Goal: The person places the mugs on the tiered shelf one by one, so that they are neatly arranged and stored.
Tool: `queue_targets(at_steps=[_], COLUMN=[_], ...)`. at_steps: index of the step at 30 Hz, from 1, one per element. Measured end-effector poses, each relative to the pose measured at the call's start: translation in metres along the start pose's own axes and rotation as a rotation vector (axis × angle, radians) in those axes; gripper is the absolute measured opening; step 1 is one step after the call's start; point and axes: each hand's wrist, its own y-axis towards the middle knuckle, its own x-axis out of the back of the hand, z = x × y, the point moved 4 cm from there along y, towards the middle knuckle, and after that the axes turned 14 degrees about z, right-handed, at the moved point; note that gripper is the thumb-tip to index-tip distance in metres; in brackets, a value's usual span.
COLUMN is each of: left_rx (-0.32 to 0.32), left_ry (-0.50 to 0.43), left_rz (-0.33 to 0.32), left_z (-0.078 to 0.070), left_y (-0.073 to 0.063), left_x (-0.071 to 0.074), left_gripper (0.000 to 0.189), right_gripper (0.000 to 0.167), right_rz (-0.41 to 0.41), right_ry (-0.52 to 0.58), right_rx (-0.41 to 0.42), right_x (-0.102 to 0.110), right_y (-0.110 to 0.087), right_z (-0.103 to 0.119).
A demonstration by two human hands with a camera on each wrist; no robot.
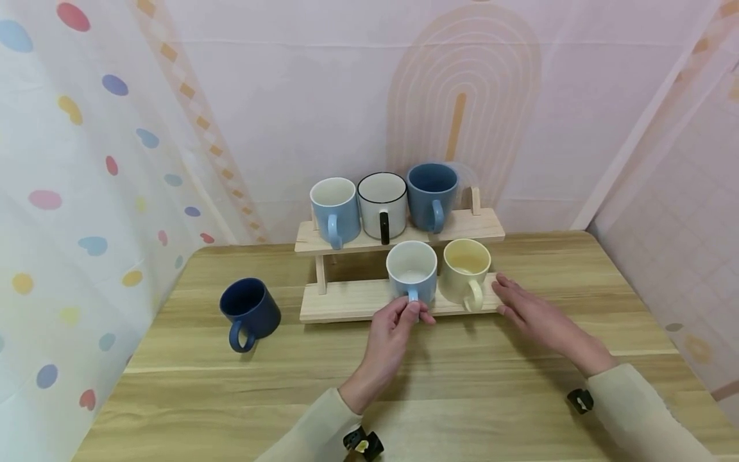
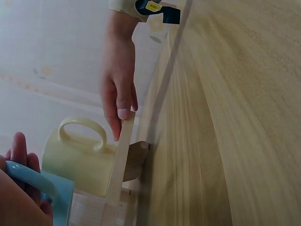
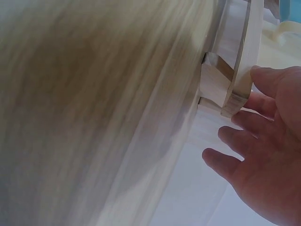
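Note:
My left hand [image 1: 388, 337] pinches the handle of a light blue mug [image 1: 424, 282] with a white inside, at the lower board of a two-tier wooden shelf [image 1: 346, 301]. Whether the mug's base touches the board is hidden. Just right of it, a pale yellow mug [image 1: 460, 282] stands on that board, handle toward me; in the left wrist view the yellow mug [image 2: 80, 160] appears behind the blue mug's handle [image 2: 33, 176]. At the board's right end, my right hand [image 1: 537, 317] touches the wood with thumb and fingertips, fingers fairly straight and spread in the right wrist view.
On the upper board stand a light blue mug [image 1: 337, 215], a white mug [image 1: 392, 208] with black rim and handle, and a blue mug [image 1: 424, 202]. A dark navy mug [image 1: 256, 314] sits on the wooden table [image 1: 231, 398], left of the shelf. Patterned curtains [image 1: 288, 96] hang behind.

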Motion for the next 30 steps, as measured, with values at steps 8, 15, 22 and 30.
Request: queue_targets(at_steps=[8,15,22,30], left_rx=[0.025,0.03,0.041,0.055], left_ry=[0.012,0.032,0.046,0.077], left_rz=[-0.016,-0.015,-0.009,-0.031], left_z=[0.006,0.01,0.011,0.015], left_y=[0.006,0.011,0.016,0.018], left_x=[-0.001,-0.001,-0.002,-0.004], left_gripper=[0.035,0.033,0.03,0.031], right_gripper=[0.05,0.05,0.049,0.05], right_rz=[-0.006,-0.01,-0.003,0.025], right_ry=[0.008,0.005,0.013,0.03], right_rx=[-0.002,0.003,-0.009,-0.02], right_x=[0.001,0.002,0.0,0.002], right_y=[-0.001,-0.001,-0.002,-0.001], right_z=[0.003,0.003,0.001,0.002])
